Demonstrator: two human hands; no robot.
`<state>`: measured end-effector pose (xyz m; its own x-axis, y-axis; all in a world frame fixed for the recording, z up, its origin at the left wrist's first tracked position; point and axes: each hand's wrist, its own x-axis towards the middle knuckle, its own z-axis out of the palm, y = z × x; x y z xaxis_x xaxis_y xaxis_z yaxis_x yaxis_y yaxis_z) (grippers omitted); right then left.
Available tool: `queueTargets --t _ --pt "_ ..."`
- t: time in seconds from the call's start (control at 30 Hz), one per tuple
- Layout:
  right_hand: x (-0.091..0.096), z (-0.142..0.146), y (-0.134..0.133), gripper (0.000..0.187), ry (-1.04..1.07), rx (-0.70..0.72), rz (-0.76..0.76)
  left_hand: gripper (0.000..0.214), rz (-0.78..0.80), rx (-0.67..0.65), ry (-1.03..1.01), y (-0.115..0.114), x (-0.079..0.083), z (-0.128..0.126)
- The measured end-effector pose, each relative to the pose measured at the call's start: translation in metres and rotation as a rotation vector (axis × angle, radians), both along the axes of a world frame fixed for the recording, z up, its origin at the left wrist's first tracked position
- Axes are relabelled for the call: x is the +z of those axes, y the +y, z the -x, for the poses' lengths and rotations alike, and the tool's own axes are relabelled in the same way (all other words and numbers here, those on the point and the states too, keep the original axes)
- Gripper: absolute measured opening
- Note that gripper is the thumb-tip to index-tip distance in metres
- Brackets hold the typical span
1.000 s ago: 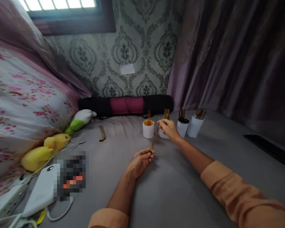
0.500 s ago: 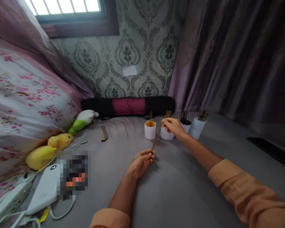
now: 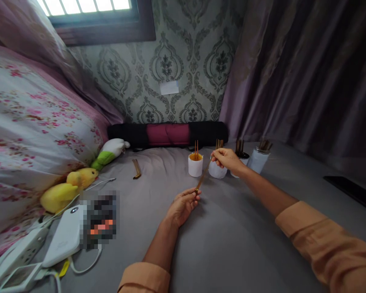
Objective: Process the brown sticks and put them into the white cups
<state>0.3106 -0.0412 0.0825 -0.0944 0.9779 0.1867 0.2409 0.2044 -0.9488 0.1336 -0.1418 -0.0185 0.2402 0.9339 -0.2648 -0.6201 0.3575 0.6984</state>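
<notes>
My left hand [image 3: 183, 206] is closed on the near, gold-coloured end of a thin brown stick [image 3: 203, 178], possibly a chopstick. My right hand [image 3: 227, 159] pinches its far end, so the stick slants between both hands above the grey sheet. Just behind it stands a white cup [image 3: 195, 168] with a yellow inside and orange-brown sticks in it. A second white cup [image 3: 217, 172] of sticks is partly covered by my right hand. Farther right are a dark-rimmed cup, partly hidden by my wrist, and a taller pale container [image 3: 258, 162], both holding sticks.
Several sticks with gold ends [image 3: 136, 169] lie splayed on the sheet, left of the cups. Plush toys [image 3: 61, 197], a white power bank [image 3: 65, 236], cables and a power strip [image 3: 21, 256] line the left. A black-and-maroon roll [image 3: 167, 134] lies along the wall; a dark flat object [image 3: 350, 193] is at right.
The view has shifted slightly, so the scene sits a little farther right and higher. Both hands keep hold of the stick, nearly unchanged in position relative to the cups.
</notes>
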Motion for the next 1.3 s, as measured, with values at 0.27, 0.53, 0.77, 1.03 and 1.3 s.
queueTargets --t 0.27,0.53,0.77,1.03,1.3 --pt "0.013 -0.007 0.010 0.015 0.018 -0.030 -0.034 0.020 0.029 0.027 -0.050 0.003 -0.003 0.003" --pt "0.043 -0.021 0.027 0.018 0.008 -0.098 -0.134 0.015 0.073 0.053 -0.161 0.005 -0.005 0.008" --pt "0.068 -0.023 0.035 0.019 0.011 -0.213 -0.208 0.015 0.085 0.053 -0.173 0.005 -0.003 0.008" --pt "0.078 -0.014 0.055 0.022 -0.077 -0.254 -0.337 0.015 0.087 0.059 -0.185 0.005 -0.002 0.008" --pt "0.073 0.004 0.068 0.023 -0.257 -0.205 -0.453 0.014 0.097 0.062 -0.193 0.006 -0.004 0.008"
